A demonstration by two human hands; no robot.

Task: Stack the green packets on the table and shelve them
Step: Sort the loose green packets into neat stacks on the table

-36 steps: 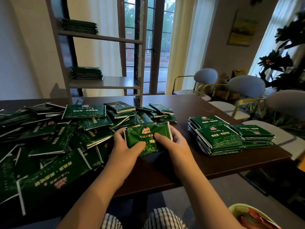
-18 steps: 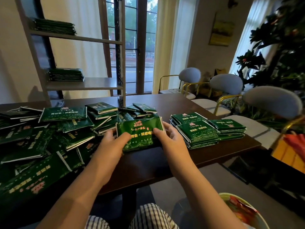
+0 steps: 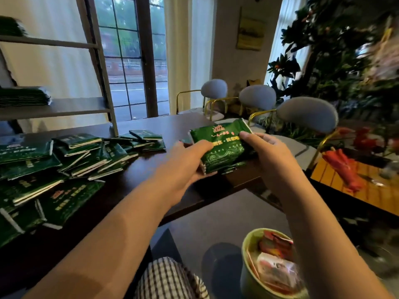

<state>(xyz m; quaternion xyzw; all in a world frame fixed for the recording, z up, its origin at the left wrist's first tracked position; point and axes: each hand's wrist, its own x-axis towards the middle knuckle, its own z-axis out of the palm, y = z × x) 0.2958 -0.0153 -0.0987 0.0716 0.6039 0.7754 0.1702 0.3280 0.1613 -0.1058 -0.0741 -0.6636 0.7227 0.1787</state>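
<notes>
**Desk:** Where is the bundle of green packets [image 3: 220, 147] on your feed?

**Operator:** I see it held up over the right end of the counter [image 3: 168, 128], printed face toward me, top edge tipped away. It is several packets thick, and their edges show at the lower left corner. I cannot tell whether its underside touches the counter.

**Desk:** And the hands?

**Operator:** Both have hold of it. The left hand [image 3: 183, 165] grips the left edge, with the thumb lying across the face and the rest tucked underneath, out of my sight. The right hand [image 3: 267, 154] grips the right edge, its fingers [image 3: 248, 134] curled over the upper right corner.

**Desk:** What else is on the counter?

**Operator:** The loose green packets [image 3: 71, 160] lie in a wide heap on the left, overlapping at all angles, well apart from the bundle.

**Desk:** The shelf?

**Operator:** The shelf [image 3: 64, 107] stands at the counter's far left. I see a lower stack [image 3: 23, 97] sitting flat on one board and an upper stack [image 3: 10, 25] on the board above, cut off by the frame edge.

**Desk:** Around that?

**Operator:** Three grey chairs [image 3: 306, 113] line the counter's right side, with a leafy plant [image 3: 336, 52] behind them. There is a window [image 3: 129, 61] beyond the shelf. Low down, just beside the right forearm, a green tub [image 3: 248, 275] holds red wrappers.
</notes>
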